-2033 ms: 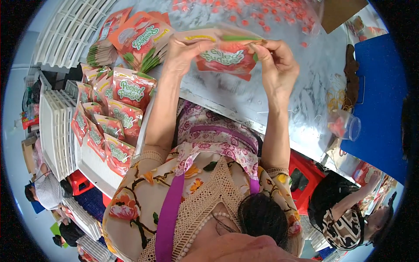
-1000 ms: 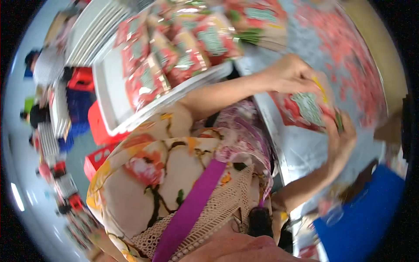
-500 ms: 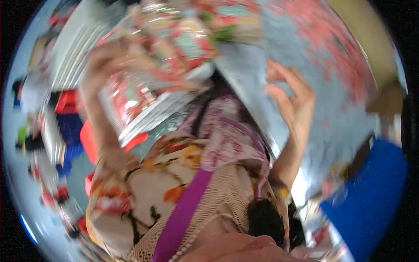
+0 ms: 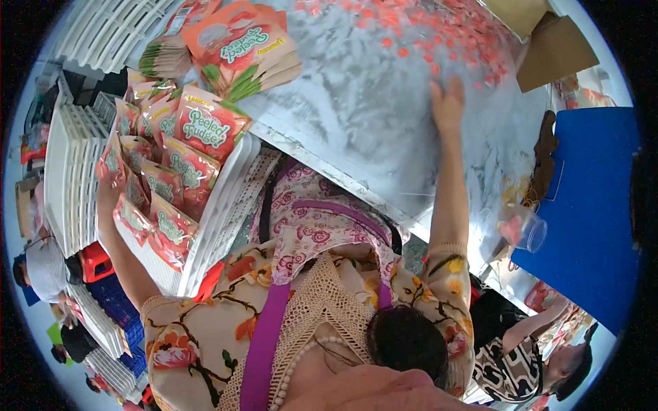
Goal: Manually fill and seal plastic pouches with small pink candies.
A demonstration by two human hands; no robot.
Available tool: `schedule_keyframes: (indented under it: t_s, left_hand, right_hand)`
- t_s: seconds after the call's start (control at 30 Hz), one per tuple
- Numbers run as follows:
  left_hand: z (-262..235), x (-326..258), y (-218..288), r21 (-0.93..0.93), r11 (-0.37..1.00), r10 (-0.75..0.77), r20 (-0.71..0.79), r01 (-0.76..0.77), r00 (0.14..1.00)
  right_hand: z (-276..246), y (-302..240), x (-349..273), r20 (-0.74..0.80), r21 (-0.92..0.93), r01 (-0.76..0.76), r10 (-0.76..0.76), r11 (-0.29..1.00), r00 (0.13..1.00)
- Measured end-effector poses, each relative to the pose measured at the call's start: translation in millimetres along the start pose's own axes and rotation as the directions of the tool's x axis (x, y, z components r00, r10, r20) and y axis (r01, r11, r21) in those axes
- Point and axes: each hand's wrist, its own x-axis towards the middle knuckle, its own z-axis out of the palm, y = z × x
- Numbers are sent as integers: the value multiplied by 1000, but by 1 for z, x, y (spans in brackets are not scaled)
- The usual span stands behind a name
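- Filled pouches [image 4: 188, 171]: about a dozen, glossy, plump, red with a pale band and green lettering edged in white; overlapping in loose rows within a white tray [image 4: 160, 266], printed faces mostly up.
- Large-looking pouch [image 4: 208, 127]: at the tray's right edge, toward its far corner; tilted, front in full view, upper corner near the rim.
- Leftmost pouch [image 4: 110, 161]: along the tray's left edge, partly covered.
- Lowest pouch [image 4: 173, 231]: toward the tray's near end, slanted, face up.
- Red pieces [image 4: 473, 41]: small, roundish, loose; dense toward the far edge of the grey table [image 4: 356, 109], sparser inward.
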Motion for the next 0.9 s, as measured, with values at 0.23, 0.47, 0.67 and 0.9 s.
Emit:
schedule_keyframes:
  t_s: [0.23, 0.47, 0.67, 0.9]
  left_hand:
    - [42, 7, 270, -560, 828, 18, -13, -22, 1000]
    - [112, 52, 407, -159, 877, 400, -284, -454, 872]
    - [143, 87, 432, 106, 907, 421, -248, -407, 873]
    - [155, 105, 420, 256, 896, 411, -167, -363, 896]
  right_hand:
    - [42, -88, 137, -46, 284, 199, -194, 938, 980]
    - [69, -78, 147, 52, 73, 507, -511, 859, 858]
    - [1, -27, 87, 361, 333, 102, -227, 937, 905]
    - [-109, 6, 8, 618, 559, -640, 250, 528, 746]
